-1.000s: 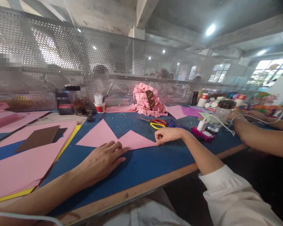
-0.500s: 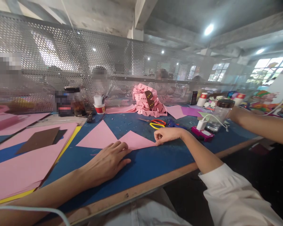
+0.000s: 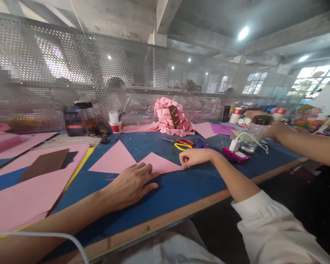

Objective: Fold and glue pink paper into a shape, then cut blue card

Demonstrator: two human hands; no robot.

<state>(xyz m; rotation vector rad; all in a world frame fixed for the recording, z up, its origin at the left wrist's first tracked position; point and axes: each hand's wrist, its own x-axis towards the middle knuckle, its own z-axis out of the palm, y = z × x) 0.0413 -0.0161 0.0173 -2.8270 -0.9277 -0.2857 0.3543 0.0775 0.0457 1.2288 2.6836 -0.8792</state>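
Pressing down at seven o'clock from mid-view, our left hand (image 3: pixel 132 183) lies across the near edge of a pink paper triangle (image 3: pixel 161 161), its fingers bent and the thumb spread clear of them. The triangle sits at six o'clock on the blue tabletop (image 3: pixel 187 190), and at four our right hand (image 3: pixel 194 159) has thumb and fingertips together, clamped on its far-right corner. A second pink triangle (image 3: pixel 112 159) points up at eight; we can't tell whether the two join under our fingers. Now the containers! At nine o'clock we've a red-and-white paper cup (image 3: pixel 116 127) holding something white and a few thin sticks, with a dark-lidded bottle (image 3: pixel 92 121) just beyond, dark stuff low inside. Over at three stands a clear jar (image 3: pixel 257 132), capped in black, clear liquid in its bottom, and behind it another red-and-white cup (image 3: pixel 235 115), contents hidden from us.
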